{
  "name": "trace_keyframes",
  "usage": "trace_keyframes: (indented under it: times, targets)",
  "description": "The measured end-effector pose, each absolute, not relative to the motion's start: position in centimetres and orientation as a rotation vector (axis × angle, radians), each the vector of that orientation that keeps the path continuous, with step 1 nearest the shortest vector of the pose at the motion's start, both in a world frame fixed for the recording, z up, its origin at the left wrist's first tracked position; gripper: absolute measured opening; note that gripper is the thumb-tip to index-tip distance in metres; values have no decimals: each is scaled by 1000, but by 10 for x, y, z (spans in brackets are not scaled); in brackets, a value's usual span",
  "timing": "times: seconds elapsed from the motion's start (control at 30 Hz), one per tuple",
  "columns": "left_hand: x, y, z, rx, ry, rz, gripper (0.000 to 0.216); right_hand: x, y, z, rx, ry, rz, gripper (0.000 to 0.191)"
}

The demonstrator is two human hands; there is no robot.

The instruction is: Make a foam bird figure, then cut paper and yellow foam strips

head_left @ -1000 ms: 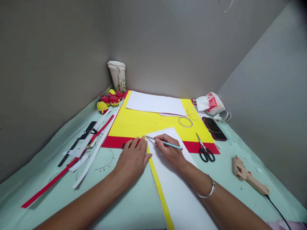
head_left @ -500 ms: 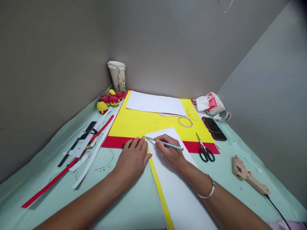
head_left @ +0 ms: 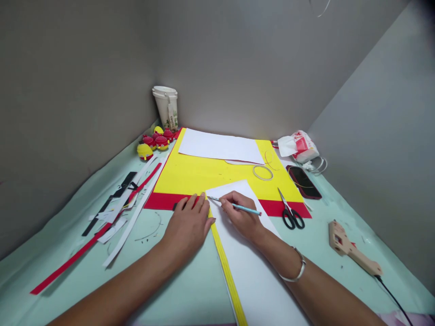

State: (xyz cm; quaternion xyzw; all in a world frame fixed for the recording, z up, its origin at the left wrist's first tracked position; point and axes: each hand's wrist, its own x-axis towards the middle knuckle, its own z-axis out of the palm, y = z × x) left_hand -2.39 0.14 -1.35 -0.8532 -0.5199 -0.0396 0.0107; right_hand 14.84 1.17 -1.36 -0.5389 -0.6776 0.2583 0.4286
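Counted inventory, as I read it remotely, view centre as dial: one left hand (head_left: 186,222) and one right hand (head_left: 242,216); one blue pencil-like tool (head_left: 246,209); one pair of scissors (head_left: 287,210) and one glue gun (head_left: 355,249), 4 o'clock; one phone (head_left: 303,181), 3; one tissue pack (head_left: 302,147), nearly 3; one lidded cup (head_left: 165,106), past 10; at least five red-and-yellow balls (head_left: 145,151), 10; several paper strips (head_left: 81,251), 8, overlapping too much for me to count.

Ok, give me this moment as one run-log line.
Left hand: resting, thumb over yellow strip | Right hand: gripping slim blue tool, tip at white sheet | Nearby right: scissors, glue gun
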Motion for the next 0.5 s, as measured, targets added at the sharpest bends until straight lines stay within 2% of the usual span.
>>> trace_keyframes:
  times: [0.5]
  targets:
    - [-25, 1, -14, -2663, -1630, -132, 50, 149, 9, -14, -1333, -1711, 630, 12]
